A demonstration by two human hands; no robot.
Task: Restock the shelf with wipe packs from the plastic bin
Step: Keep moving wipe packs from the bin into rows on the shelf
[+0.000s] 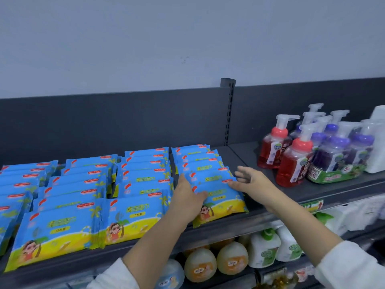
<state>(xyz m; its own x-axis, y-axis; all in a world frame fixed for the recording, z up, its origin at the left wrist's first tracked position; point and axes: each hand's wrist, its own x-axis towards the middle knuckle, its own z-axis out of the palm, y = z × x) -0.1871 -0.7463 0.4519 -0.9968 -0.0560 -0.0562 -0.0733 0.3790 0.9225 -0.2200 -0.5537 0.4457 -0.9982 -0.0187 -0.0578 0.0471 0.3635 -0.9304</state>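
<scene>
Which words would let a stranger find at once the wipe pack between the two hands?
On the dark shelf, find the rows of blue and yellow wipe packs and take the row nearest the pump bottles. The front pack of that row is it: only this one has the left hand and the right hand at its sides.

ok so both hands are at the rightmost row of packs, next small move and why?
Probably nudge the front blue-and-yellow plastic wipe pack back to square its row. The left hand rests flat on it, the right hand touches the row's right edge with straight fingers, and neither grips anything.
</scene>
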